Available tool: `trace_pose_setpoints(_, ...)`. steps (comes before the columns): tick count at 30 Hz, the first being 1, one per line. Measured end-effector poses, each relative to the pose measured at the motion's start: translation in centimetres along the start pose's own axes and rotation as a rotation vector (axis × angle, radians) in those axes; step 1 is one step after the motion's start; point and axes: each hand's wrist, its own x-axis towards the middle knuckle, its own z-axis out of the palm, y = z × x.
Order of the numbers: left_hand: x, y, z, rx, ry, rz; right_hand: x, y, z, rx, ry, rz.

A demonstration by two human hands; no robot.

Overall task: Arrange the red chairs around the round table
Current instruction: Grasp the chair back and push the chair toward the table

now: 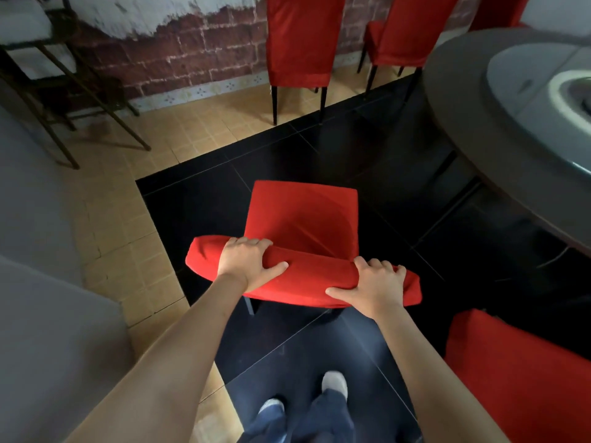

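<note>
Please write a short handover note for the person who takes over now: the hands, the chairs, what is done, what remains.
Left hand and right hand: each has a grip on the top of the backrest of the held red chair, which is on the black floor, apart from the round table.
Two red chairs stand by the brick wall; another red chair is at lower right.
Done: nothing certain.
Left: bring the held chair to the table, then place the others.
</note>
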Motion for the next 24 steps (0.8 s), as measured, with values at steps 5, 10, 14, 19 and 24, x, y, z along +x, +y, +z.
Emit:
trace_pose_setpoints(5, -0.6, -0.7, 0.2, 0.018, 0.007, 0.079, -2.5, -1.1, 0.6, 0.017, -0.004, 0.066)
trace_pose_setpoints(10, -0.8, -1.1, 0.3, 0.012, 0.016, 0.118, -3.3, -1.6, 0.8, 0.026, -0.016, 0.090)
trace_pose_setpoints(14, -0.9, -1.4, 0.4, 0.027, 0.027, 0.144, -4.0, -2.1, 0.7, 0.030, -0.032, 0.116)
trace_pose_setpoints(19, -1.2, -1.9, 0.6, 0.049, 0.040, 0.189, -5.5, -2.9, 0.8, 0.033, -0.029, 0.158)
trace_pose_setpoints(24, -1.3, -2.5, 0.7, 0.057, 0.056, 0.236, -7.0, -4.0, 1.1, 0.049, -0.035, 0.209)
